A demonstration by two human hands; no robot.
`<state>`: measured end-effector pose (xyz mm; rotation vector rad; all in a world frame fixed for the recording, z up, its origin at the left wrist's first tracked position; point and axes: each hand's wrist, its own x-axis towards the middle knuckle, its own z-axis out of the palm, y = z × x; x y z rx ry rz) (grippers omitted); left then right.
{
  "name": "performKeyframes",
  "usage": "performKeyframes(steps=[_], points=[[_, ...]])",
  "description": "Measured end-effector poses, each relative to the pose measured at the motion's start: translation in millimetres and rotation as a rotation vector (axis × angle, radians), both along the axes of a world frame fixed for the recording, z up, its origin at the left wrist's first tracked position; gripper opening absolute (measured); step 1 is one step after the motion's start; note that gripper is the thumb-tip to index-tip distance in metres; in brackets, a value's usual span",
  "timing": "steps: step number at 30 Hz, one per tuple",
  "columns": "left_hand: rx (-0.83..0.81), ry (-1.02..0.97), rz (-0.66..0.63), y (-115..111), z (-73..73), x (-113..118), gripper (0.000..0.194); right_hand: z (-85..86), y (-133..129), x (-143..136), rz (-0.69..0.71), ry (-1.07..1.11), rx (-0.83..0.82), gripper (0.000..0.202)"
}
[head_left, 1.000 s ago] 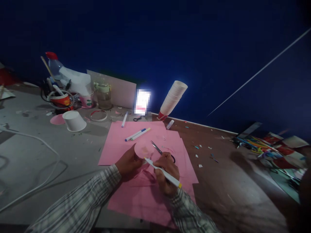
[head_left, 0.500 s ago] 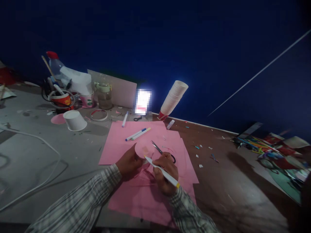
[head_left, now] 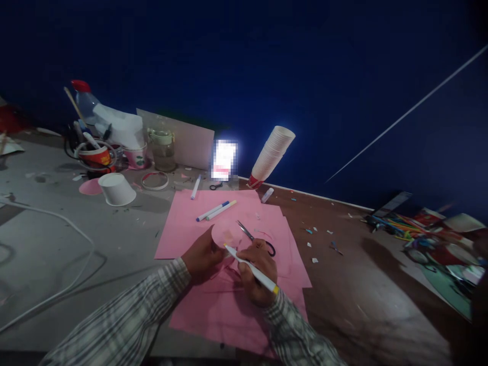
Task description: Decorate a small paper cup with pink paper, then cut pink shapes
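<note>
My left hand (head_left: 206, 254) is closed on the edge of a round pink paper disc (head_left: 223, 229), which has a pale orange patch on it. In my right hand (head_left: 258, 272) is a white marker with a yellow end (head_left: 263, 278), its tip against or just over the disc's lower part. Scissors (head_left: 246, 231) with dark handles lie beside the right hand's fingers, partly hidden by them. Under both hands spread overlapping sheets of pink paper (head_left: 183, 229), with thin pink strips below the disc. A blue-capped marker (head_left: 213, 211) and a yellow-ended one (head_left: 223, 210) rest on the paper.
A tilted stack of paper cups (head_left: 272, 155) stands at the back by the blue wall. At left are an upturned white cup (head_left: 117, 190), a glass jar (head_left: 163, 151) and a white cable (head_left: 72, 223). Paper scraps and a craft-supply pile (head_left: 412, 229) lie right.
My right hand and the marker have shifted slightly left, the tip moving a little across the disc. My left hand keeps its hold on the disc in the same place.
</note>
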<state>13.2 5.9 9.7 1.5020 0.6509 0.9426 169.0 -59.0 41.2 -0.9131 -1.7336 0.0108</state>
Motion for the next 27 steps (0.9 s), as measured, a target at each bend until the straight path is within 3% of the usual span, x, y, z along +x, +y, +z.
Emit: performKeyframes(steps=[11, 16, 23, 27], points=[[-0.032, 0.013, -0.028, 5.0, -9.3, -3.7, 0.041, 1.8, -1.2, 10.0, -0.032, 0.038, -0.009, 0.013], [-0.021, 0.011, 0.006, 4.2, -10.4, -2.4, 0.047, -2.0, -3.9, 14.8, -0.111, 0.180, -0.084, 0.017], [-0.050, -0.011, 0.045, -0.9, -2.1, -1.0, 0.046, -13.7, -2.0, 9.1, -0.150, 0.381, -0.183, 0.034], [-0.084, -0.051, 0.099, -0.6, -1.5, -2.5, 0.048, -8.6, -2.9, 9.7, -0.098, 0.335, -0.129, 0.038]])
